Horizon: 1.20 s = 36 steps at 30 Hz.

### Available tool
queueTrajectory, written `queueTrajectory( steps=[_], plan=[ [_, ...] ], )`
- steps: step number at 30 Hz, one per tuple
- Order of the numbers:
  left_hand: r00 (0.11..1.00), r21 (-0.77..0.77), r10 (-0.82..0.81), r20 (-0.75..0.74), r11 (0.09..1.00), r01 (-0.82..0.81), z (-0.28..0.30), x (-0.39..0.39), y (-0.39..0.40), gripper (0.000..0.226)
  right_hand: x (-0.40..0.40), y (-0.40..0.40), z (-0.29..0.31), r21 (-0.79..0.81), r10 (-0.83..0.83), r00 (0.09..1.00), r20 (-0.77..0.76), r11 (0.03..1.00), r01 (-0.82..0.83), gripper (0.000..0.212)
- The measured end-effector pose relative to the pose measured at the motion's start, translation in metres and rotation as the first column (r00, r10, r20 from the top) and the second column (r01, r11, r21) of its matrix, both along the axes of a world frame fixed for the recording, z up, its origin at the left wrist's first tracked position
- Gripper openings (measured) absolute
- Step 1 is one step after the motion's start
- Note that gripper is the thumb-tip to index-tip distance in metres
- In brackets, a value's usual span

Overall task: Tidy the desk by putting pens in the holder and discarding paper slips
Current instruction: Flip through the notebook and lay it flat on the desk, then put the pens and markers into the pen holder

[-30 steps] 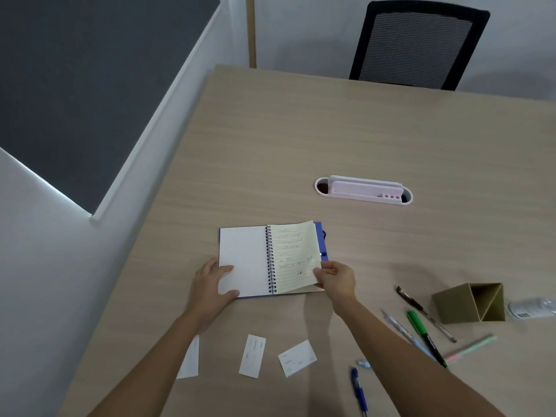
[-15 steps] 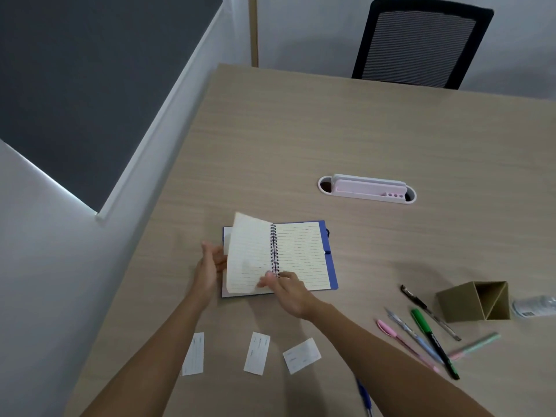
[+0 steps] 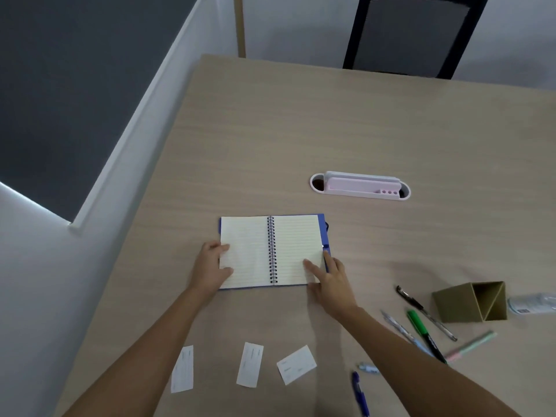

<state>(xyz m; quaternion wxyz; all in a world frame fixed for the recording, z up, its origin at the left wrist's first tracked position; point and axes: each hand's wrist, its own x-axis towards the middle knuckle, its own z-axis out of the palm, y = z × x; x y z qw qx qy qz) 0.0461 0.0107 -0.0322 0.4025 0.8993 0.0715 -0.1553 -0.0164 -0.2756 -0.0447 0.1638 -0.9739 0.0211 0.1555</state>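
A blue spiral notebook [image 3: 272, 251] lies open and flat on the wooden desk [image 3: 301, 130], showing lined pages. My left hand [image 3: 210, 267] rests on the left page's outer edge, fingers spread. My right hand [image 3: 329, 276] lies on the right page's lower corner, fingers flat. Three white paper slips [image 3: 182, 368] [image 3: 250, 364] [image 3: 296, 364] sit near the front edge. An olive triangular pen holder [image 3: 471, 301] lies on its side at the right. Beside it lie a black pen [image 3: 425, 313], a green marker [image 3: 422, 331], a clear pen [image 3: 400, 328], a pastel pen [image 3: 471, 346] and a blue pen [image 3: 360, 394].
A white cable port with a pink stand [image 3: 361, 186] sits beyond the notebook. A plastic bottle [image 3: 532, 303] lies at the right edge. A small cap [image 3: 368, 368] lies by the blue pen. A black chair [image 3: 412, 34] stands at the far side, a wall at the left.
The written page has been turned over to the left and now lies flat. My right hand moved back to the right page; my left hand presses the left page down.
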Motion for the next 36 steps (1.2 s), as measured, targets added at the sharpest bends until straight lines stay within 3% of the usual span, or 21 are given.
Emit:
queueTrajectory(
  steps=[8, 14, 17, 19, 22, 24, 27, 30, 32, 36],
  plan=[
    [0.999, 0.089, -0.051, -0.010, 0.995, 0.051, 0.010, 0.085, -0.021, 0.064, 0.059, 0.001, -0.004, -0.016, -0.087, 0.996, -0.001, 0.996, 0.087, 0.053],
    [0.996, 0.155, -0.091, -0.027, 0.983, 0.094, 0.012, 0.100, -0.025, 0.063, 0.071, -0.001, -0.001, -0.029, -0.065, 0.997, -0.043, 0.998, 0.064, 0.056],
    [0.997, 0.146, -0.075, -0.029, 0.986, 0.079, 0.017, 0.088, -0.025, 0.067, 0.070, -0.010, 0.016, 0.077, -0.030, 0.989, -0.142, 0.996, 0.041, 0.068],
    [0.994, 0.187, -0.106, 0.032, 0.977, 0.098, 0.025, 0.071, -0.029, 0.068, 0.062, -0.020, 0.032, 0.198, -0.050, 0.990, -0.129, 0.977, 0.076, 0.072],
    [0.981, 0.186, -0.135, 0.139, 0.977, 0.108, 0.036, 0.029, -0.042, 0.058, 0.036, -0.053, 0.056, 0.310, -0.166, 0.986, -0.023, 0.936, 0.165, 0.053],
    [0.965, 0.152, -0.210, 0.155, 0.971, 0.186, 0.042, -0.009, -0.062, 0.042, 0.005, -0.088, 0.064, 0.251, -0.204, 0.977, 0.065, 0.951, 0.182, 0.034],
    [0.912, 0.125, -0.409, 0.011, 0.906, 0.405, 0.050, -0.068, -0.102, 0.023, -0.051, -0.140, 0.060, 0.086, -0.237, 0.970, 0.052, 0.969, 0.232, 0.023],
    [0.773, 0.026, -0.585, -0.245, 0.793, 0.608, 0.043, -0.127, -0.158, 0.013, -0.101, -0.173, 0.043, -0.150, -0.197, 0.977, -0.086, 0.972, 0.183, 0.026],
    [0.716, 0.029, -0.590, -0.374, 0.764, 0.645, 0.035, -0.164, -0.196, 0.013, -0.120, -0.184, 0.034, -0.221, -0.190, 0.973, -0.130, 0.962, 0.158, 0.033],
    [0.838, 0.195, -0.385, -0.386, 0.854, 0.482, 0.026, -0.206, -0.245, 0.037, -0.129, -0.195, 0.032, -0.172, -0.164, 0.978, -0.132, 0.975, 0.140, 0.032]
  ],
)
